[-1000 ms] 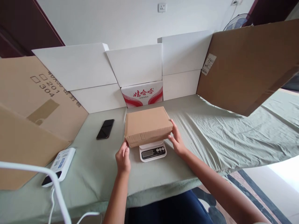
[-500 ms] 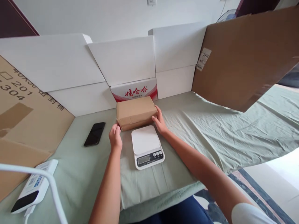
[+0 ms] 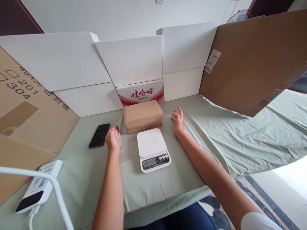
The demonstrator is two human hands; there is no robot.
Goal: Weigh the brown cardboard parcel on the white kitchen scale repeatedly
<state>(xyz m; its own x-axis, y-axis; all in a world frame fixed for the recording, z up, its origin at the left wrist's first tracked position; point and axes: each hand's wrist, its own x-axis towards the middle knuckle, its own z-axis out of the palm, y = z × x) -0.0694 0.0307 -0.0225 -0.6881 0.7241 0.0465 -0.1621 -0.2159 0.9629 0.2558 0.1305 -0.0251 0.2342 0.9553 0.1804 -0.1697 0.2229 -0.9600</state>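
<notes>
A small brown cardboard box [image 3: 143, 115] rests on the green cloth, close to the printed white carton at the back. Directly in front of it lies a white kitchen scale [image 3: 152, 145] with a dark display strip and several round buttons; its platform bears nothing. My left hand [image 3: 112, 136] is off the box's left side, open and loosely curved, with nothing in it. It is beside a black smartphone [image 3: 99, 135]. To the right of the box, my right hand [image 3: 177, 120] is apart from it, fingers spread and holding nothing.
White cartons [image 3: 129, 60] form a wall along the back. Large brown cardboard stands at the left [image 3: 28, 127] and at the right [image 3: 249, 60]. A white power bank [image 3: 39, 187] with a thick white cable [image 3: 59, 198] lies at the lower left. The green cloth's front edge [image 3: 168, 204] hangs over my legs.
Both hands have let go of the cardboard box and moved apart, the left one leftward and the right one rightward. The box remains behind the scale.
</notes>
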